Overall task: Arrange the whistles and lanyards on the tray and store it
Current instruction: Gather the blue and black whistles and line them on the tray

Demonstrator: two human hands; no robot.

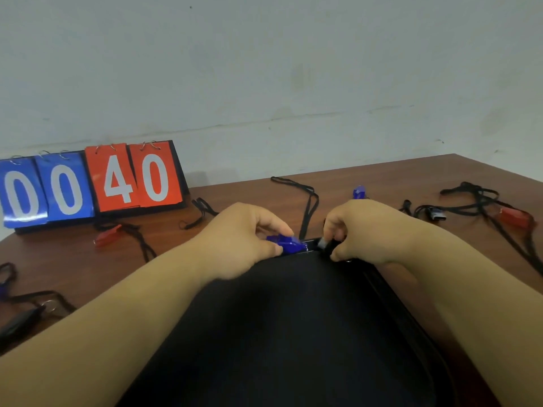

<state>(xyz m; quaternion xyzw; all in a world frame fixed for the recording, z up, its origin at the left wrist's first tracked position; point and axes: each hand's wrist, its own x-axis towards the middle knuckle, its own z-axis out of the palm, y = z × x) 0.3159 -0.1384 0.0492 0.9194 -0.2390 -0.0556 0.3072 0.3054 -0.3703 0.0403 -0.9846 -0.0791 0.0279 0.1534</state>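
The blue whistle is pinched between thumb and fingers of the left hand, just over the far rim of the tray. A small clip, dark with a pale metal end, is pinched in the fingertips of the right hand. The two hands are held close together, each closed on its own piece. Whether the clip is already hooked to the whistle's ring cannot be told.

The whistle is judged to be light, hard plastic, glossy and likely a little slippery, so it is best gripped across its broad body rather than by the ring. The clip is small and stiff and calls for a fingertip pinch. The lanyard, which seems to run on from the clip beyond the hands, is judged soft and limp. It is likely to trail and tangle, so it is better gathered in loops than dragged by one end.

Beyond the right hand a second blue whistle is seen on the table. A red whistle lies to the left of the left hand, and another red one lies to the right of the right hand, both among loose black cords. A flip scoreboard stands further left.
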